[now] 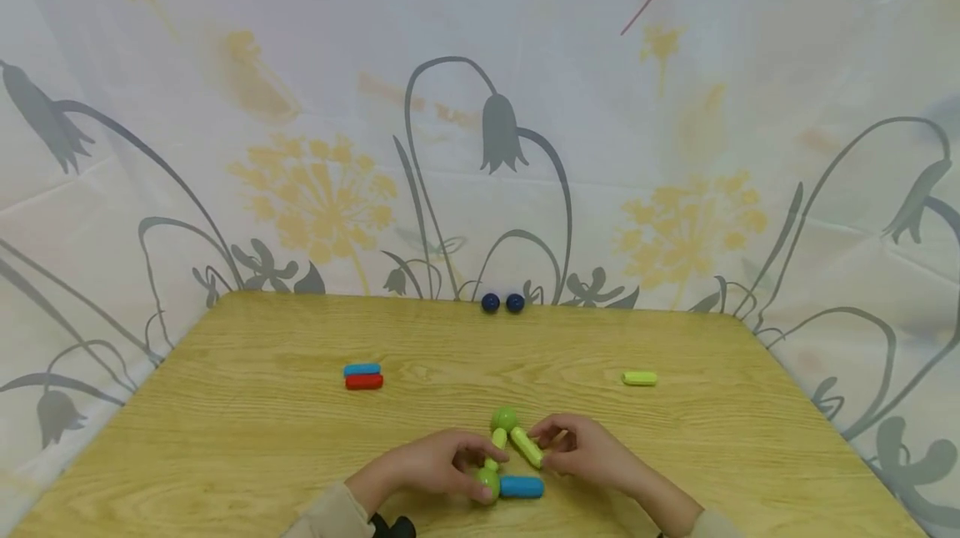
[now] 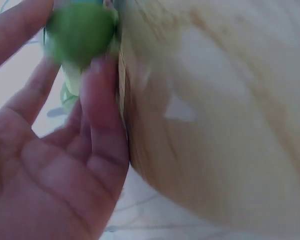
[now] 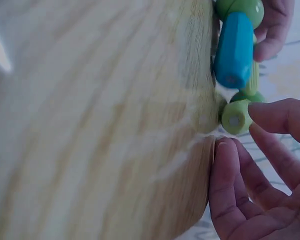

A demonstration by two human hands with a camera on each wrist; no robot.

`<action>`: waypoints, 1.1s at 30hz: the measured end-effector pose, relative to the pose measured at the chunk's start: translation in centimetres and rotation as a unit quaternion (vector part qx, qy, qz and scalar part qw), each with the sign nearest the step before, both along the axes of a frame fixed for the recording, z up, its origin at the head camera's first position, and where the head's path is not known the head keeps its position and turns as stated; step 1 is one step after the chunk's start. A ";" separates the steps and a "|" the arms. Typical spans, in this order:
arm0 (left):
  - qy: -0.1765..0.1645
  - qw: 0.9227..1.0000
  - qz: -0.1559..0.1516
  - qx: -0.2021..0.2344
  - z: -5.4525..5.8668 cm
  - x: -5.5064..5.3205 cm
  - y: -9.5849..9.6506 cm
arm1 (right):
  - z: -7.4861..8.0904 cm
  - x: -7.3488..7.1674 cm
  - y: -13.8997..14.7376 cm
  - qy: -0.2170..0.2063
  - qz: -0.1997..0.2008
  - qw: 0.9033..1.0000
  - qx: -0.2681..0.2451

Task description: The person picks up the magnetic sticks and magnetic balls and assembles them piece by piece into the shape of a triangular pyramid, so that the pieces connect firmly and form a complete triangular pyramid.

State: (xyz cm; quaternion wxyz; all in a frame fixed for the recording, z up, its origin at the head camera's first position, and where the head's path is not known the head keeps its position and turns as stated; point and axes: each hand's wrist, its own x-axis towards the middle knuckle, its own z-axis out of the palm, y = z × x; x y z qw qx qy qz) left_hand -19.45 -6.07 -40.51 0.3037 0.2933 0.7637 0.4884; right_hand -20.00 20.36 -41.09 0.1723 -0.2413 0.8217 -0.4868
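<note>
A joined piece lies near the table's front: a green ball (image 1: 487, 485) at the near end, a blue rod (image 1: 522, 486) pointing right from it, and a yellow-green rod (image 1: 496, 448) leading up to a far green ball (image 1: 505, 419). From that far ball a second yellow-green rod (image 1: 527, 447) slants down to the right. My left hand (image 1: 450, 465) holds the near ball, thumb on it and fingers bent over the rod beside it. The thumb of my right hand (image 1: 588, 453) is right at the slanted rod's free end (image 3: 234, 120); its other fingers curve loosely beside it.
A blue rod (image 1: 362, 369) and a red rod (image 1: 364, 383) lie side by side at the left. One yellow-green rod (image 1: 640, 378) lies to the right. Two dark blue balls (image 1: 502, 303) sit at the wooden table's (image 1: 247, 438) back edge, before a flowered curtain (image 1: 337, 37).
</note>
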 end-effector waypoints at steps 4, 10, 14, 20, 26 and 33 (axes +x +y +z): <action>-0.022 1.000 -0.005 0.012 0.1 0.3 -0.2 | 0.0 -0.5 -0.4 0.010 0.005 1.000 0.013; -0.033 0.999 0.014 0.009 0.1 0.5 -0.1 | -0.2 -1.5 -0.5 0.005 -0.018 1.000 0.016; -0.040 0.999 0.014 0.016 -0.1 0.4 0.0 | -0.2 -2.4 -0.2 0.005 -0.025 1.000 0.007; -0.044 0.999 0.018 0.020 -0.2 0.5 0.1 | -0.3 -4.1 0.0 0.030 -0.036 0.999 -0.005; -0.048 0.998 0.019 0.024 -0.2 0.5 0.2 | -0.3 -5.8 -0.2 0.057 -0.049 0.997 -0.001; -0.049 0.998 0.018 0.026 -0.1 0.5 0.1 | -0.5 -7.4 -0.8 0.075 -0.077 0.994 0.012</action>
